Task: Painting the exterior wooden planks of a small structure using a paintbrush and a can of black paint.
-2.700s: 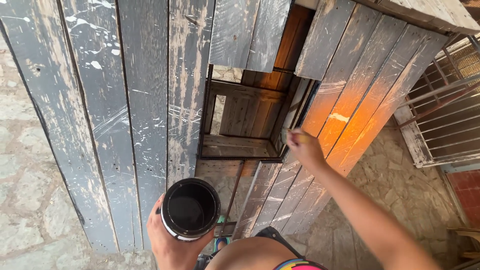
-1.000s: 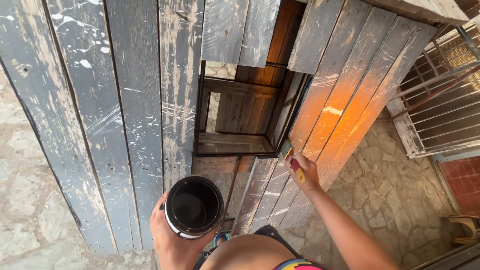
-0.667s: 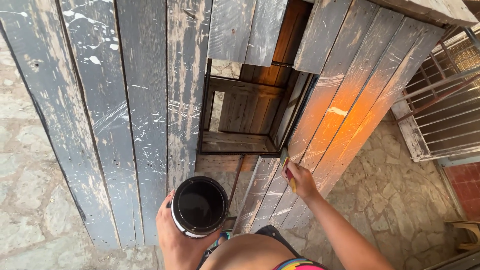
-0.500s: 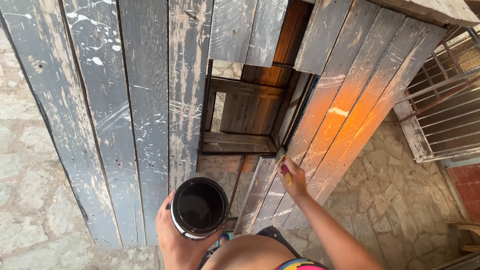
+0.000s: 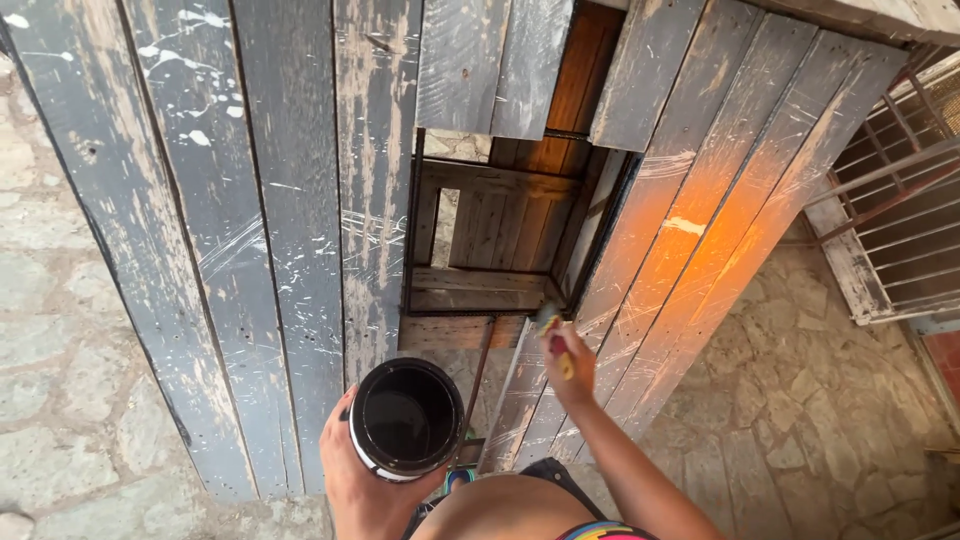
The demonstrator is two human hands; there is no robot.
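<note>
Two grips closed: left hand holds can, right hand brush against planks.

One dark paint can in the left hand, one brush in the right hand, one metal grate far right of both.

left hand: bare, no glove, ring or watch in view; dark smudges on the fingertips by the thumb side.
right hand: bare, no glove; nails painted dark red.
right forearm: bare to the frame's edge, no sleeve, no band at the wrist.
left wrist: bare, no sleeve where it shows.
torso: bare midriff at the lower edge.
top: a strip of bright, many-coloured cloth at the bottom edge.
lower garment: dark cloth, only a small part visible.
</note>
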